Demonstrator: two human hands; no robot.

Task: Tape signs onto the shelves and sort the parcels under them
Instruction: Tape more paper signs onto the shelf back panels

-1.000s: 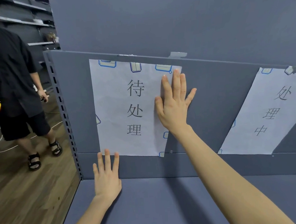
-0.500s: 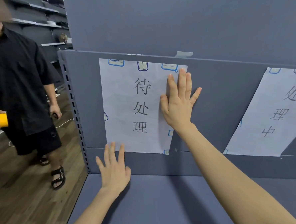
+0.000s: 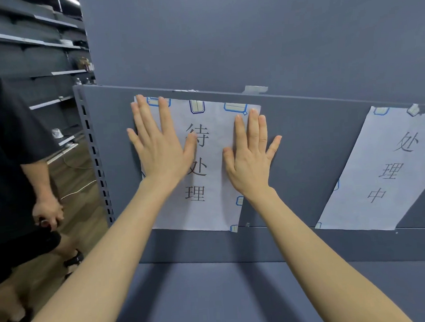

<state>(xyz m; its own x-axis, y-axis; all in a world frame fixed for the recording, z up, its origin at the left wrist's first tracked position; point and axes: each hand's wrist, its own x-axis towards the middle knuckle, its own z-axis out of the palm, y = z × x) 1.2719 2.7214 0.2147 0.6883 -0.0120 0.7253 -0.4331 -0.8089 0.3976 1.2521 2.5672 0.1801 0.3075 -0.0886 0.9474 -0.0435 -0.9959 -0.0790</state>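
While both palms lie flat with fingers spread on the left sign [image 3: 202,166] at frame centre, the left hand [image 3: 159,149] and right hand [image 3: 249,156] should, I judge, rub outward over each tape strip [image 3: 235,107].

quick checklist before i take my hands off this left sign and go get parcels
1. Both hands flat on the left sign: ok, left hand on its upper left, right hand over its right edge.
2. Top edge taped: ok, three tape pieces show along it.
3. Right edge taped: ok, tape shows at the middle and bottom corner.
4. Left edge taped: cannot tell, mostly hidden by the left hand and forearm.
5. Right sign up on the panel: ok, though it appears tilted.
6. Shelf below has parcels: not ok, none in view.
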